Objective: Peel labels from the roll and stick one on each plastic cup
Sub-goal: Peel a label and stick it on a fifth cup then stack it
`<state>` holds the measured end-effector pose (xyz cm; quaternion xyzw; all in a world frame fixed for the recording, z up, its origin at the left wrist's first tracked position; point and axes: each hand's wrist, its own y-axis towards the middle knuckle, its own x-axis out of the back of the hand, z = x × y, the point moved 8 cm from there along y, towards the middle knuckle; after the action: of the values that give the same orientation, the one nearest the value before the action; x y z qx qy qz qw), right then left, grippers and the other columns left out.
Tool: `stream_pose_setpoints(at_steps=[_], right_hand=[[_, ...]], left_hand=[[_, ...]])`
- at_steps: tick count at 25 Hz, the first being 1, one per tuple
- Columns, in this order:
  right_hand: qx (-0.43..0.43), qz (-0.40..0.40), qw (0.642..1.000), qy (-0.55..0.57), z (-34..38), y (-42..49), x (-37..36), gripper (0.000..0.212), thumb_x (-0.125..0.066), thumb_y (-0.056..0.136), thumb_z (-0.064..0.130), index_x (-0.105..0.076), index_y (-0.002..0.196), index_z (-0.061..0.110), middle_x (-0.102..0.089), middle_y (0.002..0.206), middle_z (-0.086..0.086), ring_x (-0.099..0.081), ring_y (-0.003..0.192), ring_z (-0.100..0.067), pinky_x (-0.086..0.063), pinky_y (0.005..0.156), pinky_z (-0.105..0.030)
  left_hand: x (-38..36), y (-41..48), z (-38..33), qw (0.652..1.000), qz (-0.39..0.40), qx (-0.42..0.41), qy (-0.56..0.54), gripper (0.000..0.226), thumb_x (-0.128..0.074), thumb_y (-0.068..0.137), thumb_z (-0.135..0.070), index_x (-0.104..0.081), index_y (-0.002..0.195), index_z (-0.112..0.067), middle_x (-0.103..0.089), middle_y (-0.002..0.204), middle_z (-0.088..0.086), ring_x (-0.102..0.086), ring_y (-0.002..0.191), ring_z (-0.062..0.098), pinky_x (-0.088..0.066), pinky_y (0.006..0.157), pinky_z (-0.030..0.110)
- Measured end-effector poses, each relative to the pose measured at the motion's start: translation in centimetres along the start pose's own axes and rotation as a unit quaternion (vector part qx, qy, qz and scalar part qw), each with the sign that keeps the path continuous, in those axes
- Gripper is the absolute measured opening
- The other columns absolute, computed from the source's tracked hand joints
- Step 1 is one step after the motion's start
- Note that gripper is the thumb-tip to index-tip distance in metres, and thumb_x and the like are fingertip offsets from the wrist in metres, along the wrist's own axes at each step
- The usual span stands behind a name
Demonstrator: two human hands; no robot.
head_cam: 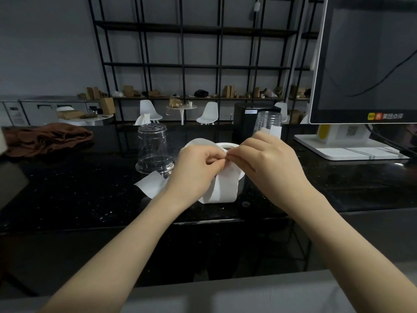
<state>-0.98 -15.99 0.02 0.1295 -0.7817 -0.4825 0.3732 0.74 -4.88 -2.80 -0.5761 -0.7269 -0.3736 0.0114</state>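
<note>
A white label roll (228,146) lies on the black counter (90,195), mostly hidden behind my hands. A white strip (223,188) hangs from it down to the counter, and another end (150,184) curls out to the left. My left hand (196,168) and my right hand (266,161) meet over the roll, fingertips pinching the strip's upper edge together. A clear plastic cup (153,150) stands upside down to the left of the roll, without a label. A stack of clear cups (269,122) stands behind my right hand, with a white label (275,132) on its side.
A white point-of-sale monitor (365,64) on its stand (352,150) fills the right side. A black box (246,120) sits behind the roll. A brown cloth (45,138) lies at the counter's left. Black shelving and white chairs stand in the background.
</note>
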Motion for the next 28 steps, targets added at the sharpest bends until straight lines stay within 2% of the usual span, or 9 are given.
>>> stream_pose_setpoints(at_steps=[3, 6, 8, 11, 13, 15, 23, 26, 28], right_hand=[[0.043, 0.012, 0.998, -0.054, 0.5, 0.0, -0.3, 0.02, -0.056, 0.083, 0.016, -0.067, 0.068, 0.009, -0.059, 0.056, -0.005, -0.055, 0.057, -0.025, -0.045, 0.047, -0.033], [0.05, 0.019, 0.996, -0.067, 0.7, 0.1, -0.5, 0.017, -0.057, 0.08, 0.013, -0.065, 0.066, 0.009, -0.059, 0.056, -0.004, -0.055, 0.056, -0.025, -0.043, 0.046, -0.031], [0.016, 0.026, 0.998, -0.046, 0.3, 0.2, -0.7, 0.021, -0.052, 0.08, 0.017, -0.066, 0.065, 0.011, -0.06, 0.056, -0.003, -0.055, 0.055, -0.024, -0.04, 0.046, -0.027], [-0.102, 0.04, 0.992, 0.067, -0.9, 0.1, -0.8, 0.026, -0.048, 0.079, 0.026, -0.069, 0.07, 0.014, -0.064, 0.062, 0.0, -0.055, 0.058, -0.018, -0.037, 0.05, -0.022], [-0.194, 0.071, 0.96, 0.191, -2.1, -0.3, -1.3, 0.02, -0.056, 0.083, 0.026, -0.072, 0.079, 0.016, -0.068, 0.072, 0.003, -0.057, 0.067, -0.013, -0.044, 0.057, -0.024], [-0.236, 0.095, 0.929, 0.268, -2.7, -0.7, -1.9, 0.011, -0.065, 0.084, 0.023, -0.073, 0.087, 0.018, -0.067, 0.078, 0.007, -0.059, 0.073, -0.008, -0.047, 0.063, -0.02], [-0.281, 0.051, 0.924, 0.256, -3.0, -1.0, -1.6, 0.009, -0.064, 0.082, 0.012, -0.072, 0.079, 0.013, -0.067, 0.071, 0.007, -0.061, 0.069, -0.007, -0.048, 0.062, -0.021], [-0.367, 0.034, 0.87, 0.326, -4.3, -1.5, -2.1, 0.016, -0.061, 0.08, 0.007, -0.07, 0.067, 0.012, -0.064, 0.059, 0.013, -0.058, 0.058, 0.0, -0.045, 0.055, -0.011], [-0.427, 0.037, 0.824, 0.37, -5.3, -2.2, -2.8, 0.019, -0.06, 0.079, 0.007, -0.069, 0.063, 0.01, -0.064, 0.053, 0.012, -0.056, 0.052, 0.003, -0.045, 0.057, -0.012]], left_hand=[[0.3, 0.0, -0.2, 1.0, -0.003, -0.007, 0.002, 0.012, -0.063, 0.08, -0.005, -0.075, 0.083, -0.007, -0.067, 0.067, -0.011, -0.063, 0.067, -0.001, -0.05, 0.075, 0.023], [0.4, -0.1, -0.3, 1.0, -0.004, -0.016, 0.004, 0.01, -0.066, 0.079, -0.012, -0.075, 0.082, -0.009, -0.073, 0.075, 0.004, -0.066, 0.07, 0.01, -0.051, 0.074, 0.026], [0.4, -0.1, -0.3, 1.0, 0.002, -0.019, 0.005, 0.01, -0.066, 0.079, -0.013, -0.075, 0.082, -0.011, -0.071, 0.068, -0.003, -0.062, 0.062, 0.002, -0.049, 0.07, 0.021], [0.4, 0.1, -0.2, 1.0, 0.007, -0.021, 0.0, 0.01, -0.066, 0.08, -0.013, -0.075, 0.082, -0.01, -0.064, 0.061, -0.013, -0.056, 0.056, -0.006, -0.045, 0.067, 0.013], [0.5, 0.2, 0.1, 1.0, 0.009, -0.009, -0.017, 0.01, -0.065, 0.081, -0.016, -0.075, 0.082, -0.013, -0.067, 0.066, -0.01, -0.058, 0.059, -0.004, -0.046, 0.068, 0.016], [0.5, 0.3, 0.2, 0.999, 0.017, -0.006, -0.028, 0.009, -0.065, 0.081, -0.017, -0.074, 0.08, -0.016, -0.067, 0.07, -0.009, -0.058, 0.06, -0.004, -0.043, 0.067, 0.017], [0.5, 0.3, 0.8, 0.998, 0.029, 0.022, -0.05, 0.007, -0.066, 0.08, -0.016, -0.073, 0.08, -0.013, -0.066, 0.058, -0.014, -0.057, 0.057, -0.005, -0.045, 0.064, 0.015], [0.7, 0.3, 1.7, 0.995, 0.032, 0.06, -0.078, 0.008, -0.066, 0.08, -0.015, -0.071, 0.083, -0.009, -0.06, 0.045, -0.014, -0.051, 0.051, -0.001, -0.043, 0.059, 0.014], [0.8, 0.1, 2.3, 0.99, 0.036, 0.086, -0.107, 0.011, -0.066, 0.081, -0.013, -0.07, 0.087, -0.006, -0.06, 0.046, -0.01, -0.053, 0.053, 0.002, -0.046, 0.059, 0.014]])
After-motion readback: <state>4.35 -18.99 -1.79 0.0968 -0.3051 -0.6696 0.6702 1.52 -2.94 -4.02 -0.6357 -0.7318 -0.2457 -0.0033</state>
